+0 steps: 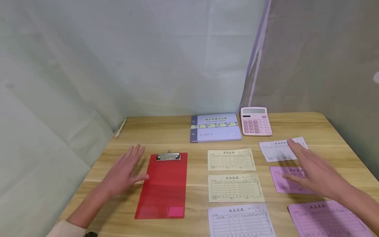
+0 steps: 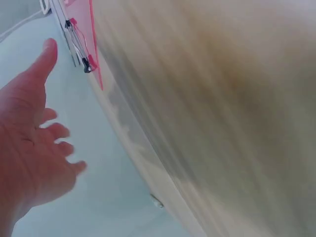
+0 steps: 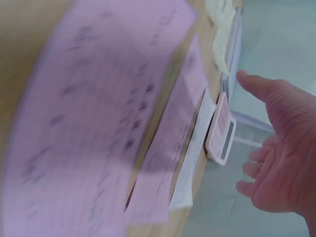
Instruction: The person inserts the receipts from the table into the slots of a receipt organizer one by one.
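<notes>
A red translucent plastic clipboard (image 1: 164, 184) lies flat on the wood-grain tabletop (image 1: 165, 135), its silver metal clip (image 1: 168, 157) at the far end and a bright pink rectangle (image 1: 176, 211) at its near right corner. Just left of the clipboard is the bare left hand (image 1: 122, 174), raised over the tabletop, its grip apart: the fingers are extended, the thumb points towards the clipboard's left edge, and nothing is held. The bare right hand (image 1: 318, 174) is well to the right of the clipboard, above a column of printed paper forms; its grip is also apart, thumb away from the extended fingers, holding nothing. In that column, all right of the clipboard, are a white printed form (image 1: 275, 152) farthest off, a small pink-purple form (image 1: 285, 182) in the middle and a larger-looking pink-purple form (image 1: 319, 219) nearest. Between the clipboard and that column run an upper cream form (image 1: 231, 160), a lower cream form (image 1: 235, 188) and a pale lavender form (image 1: 241, 223). Beyond the clipboard to the right rest a lavender-blue ledger book (image 1: 216, 128) and, beside it, a pink calculator (image 1: 256, 121); beyond the clipboard to the left lies a slim pale pen (image 1: 120, 128).
</notes>
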`<state>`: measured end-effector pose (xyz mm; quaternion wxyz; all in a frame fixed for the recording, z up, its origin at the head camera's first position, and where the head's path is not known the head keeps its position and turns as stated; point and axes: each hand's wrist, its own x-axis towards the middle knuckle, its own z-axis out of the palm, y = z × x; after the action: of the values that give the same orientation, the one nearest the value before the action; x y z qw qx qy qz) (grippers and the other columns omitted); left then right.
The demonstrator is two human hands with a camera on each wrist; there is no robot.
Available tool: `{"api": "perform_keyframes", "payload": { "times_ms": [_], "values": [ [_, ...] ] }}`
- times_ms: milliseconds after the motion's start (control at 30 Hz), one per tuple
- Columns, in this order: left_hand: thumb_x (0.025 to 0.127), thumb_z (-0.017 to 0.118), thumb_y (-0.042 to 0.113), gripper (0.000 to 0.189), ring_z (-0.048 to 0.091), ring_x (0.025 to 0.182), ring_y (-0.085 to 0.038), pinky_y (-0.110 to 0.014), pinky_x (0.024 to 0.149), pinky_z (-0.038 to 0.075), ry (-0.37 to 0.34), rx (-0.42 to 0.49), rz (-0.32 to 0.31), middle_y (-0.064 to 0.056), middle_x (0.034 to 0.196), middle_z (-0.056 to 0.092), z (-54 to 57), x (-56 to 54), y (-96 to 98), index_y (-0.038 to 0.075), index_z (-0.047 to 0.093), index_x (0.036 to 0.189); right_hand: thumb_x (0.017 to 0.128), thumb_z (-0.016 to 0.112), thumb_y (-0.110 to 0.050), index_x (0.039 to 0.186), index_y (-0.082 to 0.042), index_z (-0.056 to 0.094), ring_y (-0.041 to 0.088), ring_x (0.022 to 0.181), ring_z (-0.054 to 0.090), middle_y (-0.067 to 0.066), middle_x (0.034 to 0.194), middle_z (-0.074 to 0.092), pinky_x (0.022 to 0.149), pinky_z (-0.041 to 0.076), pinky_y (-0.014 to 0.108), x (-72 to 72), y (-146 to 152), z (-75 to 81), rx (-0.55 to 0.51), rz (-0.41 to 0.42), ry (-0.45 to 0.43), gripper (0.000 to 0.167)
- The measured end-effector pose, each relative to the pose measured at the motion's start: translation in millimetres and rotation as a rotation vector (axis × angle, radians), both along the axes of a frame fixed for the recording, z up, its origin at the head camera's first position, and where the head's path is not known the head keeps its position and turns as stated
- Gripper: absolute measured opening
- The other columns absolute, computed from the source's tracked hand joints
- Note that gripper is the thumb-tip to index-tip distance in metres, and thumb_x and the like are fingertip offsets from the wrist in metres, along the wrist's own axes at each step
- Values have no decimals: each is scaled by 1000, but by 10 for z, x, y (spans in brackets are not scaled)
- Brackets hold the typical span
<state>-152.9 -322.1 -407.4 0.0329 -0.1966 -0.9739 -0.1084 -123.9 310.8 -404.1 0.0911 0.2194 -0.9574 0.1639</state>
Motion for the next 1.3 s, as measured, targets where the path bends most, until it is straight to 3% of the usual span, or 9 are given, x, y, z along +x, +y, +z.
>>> {"api": "perform_keyframes", "payload": {
  "times_ms": [133, 267, 400, 600, 733, 900, 1067, 1300],
  "values": [
    [83, 93, 29, 108, 24, 157, -47, -69, 116, 32, 75, 96, -52, -21, 171, 28, -2, -187, 29, 6, 29, 168, 91, 87, -36, 169, -1, 13, 59, 141, 41, 35, 164, 32, 107, 36, 73, -242, -213, 106, -159, -35, -162, 113],
    [83, 92, 17, 98, 36, 152, -43, -63, 111, 42, 129, 190, -91, -17, 167, 39, -1, -360, 101, 9, 39, 165, 92, 87, -25, 160, 7, 36, 55, 129, 55, 32, 152, 50, 99, 46, 69, -471, -402, 101, -259, -27, -159, 91],
    [86, 90, 14, 80, 51, 144, -38, -56, 107, 49, 117, 230, -105, -13, 156, 55, -43, -519, 202, 11, 53, 157, 93, 84, -16, 147, 9, 54, 47, 112, 67, 30, 138, 63, 91, 54, 62, -662, -554, 36, -341, -24, -143, 66],
    [87, 89, 12, 59, 65, 129, -32, -53, 104, 53, 50, 244, -96, -9, 138, 71, -131, -708, 351, 11, 69, 142, 94, 84, -18, 133, 11, 65, 39, 99, 71, 29, 125, 69, 81, 60, 47, -889, -754, -44, -370, -53, -210, 51],
    [88, 89, 14, 51, 67, 126, -28, -52, 104, 53, -11, 267, -97, -4, 132, 74, -181, -769, 423, 12, 74, 136, 93, 84, -15, 125, 10, 70, 34, 94, 71, 22, 111, 74, 74, 57, 38, -967, -822, -112, -351, -58, -231, 43],
    [88, 90, 18, 45, 70, 112, -20, -46, 97, 57, -54, 246, -116, 1, 121, 76, -230, -795, 472, 15, 77, 131, 90, 85, -11, 117, 9, 73, 28, 87, 71, 11, 94, 75, 78, 57, 42, -999, -871, -218, -341, -51, -232, 35],
    [88, 90, 21, 42, 68, 103, -13, -40, 94, 59, -64, 203, -123, 5, 116, 74, -245, -803, 493, 19, 78, 129, 91, 84, -12, 112, 6, 76, 27, 87, 71, 11, 94, 76, 81, 59, 48, -999, -908, -265, -337, -58, -233, 29],
    [91, 88, 23, 33, 65, 97, -13, -34, 86, 58, -83, 141, -144, 7, 112, 72, -220, -809, 500, 22, 81, 123, 92, 83, -11, 108, 1, 81, 26, 87, 72, 12, 97, 78, 81, 57, 46, -999, -939, -248, -317, -56, -202, 19]
  ]
}}
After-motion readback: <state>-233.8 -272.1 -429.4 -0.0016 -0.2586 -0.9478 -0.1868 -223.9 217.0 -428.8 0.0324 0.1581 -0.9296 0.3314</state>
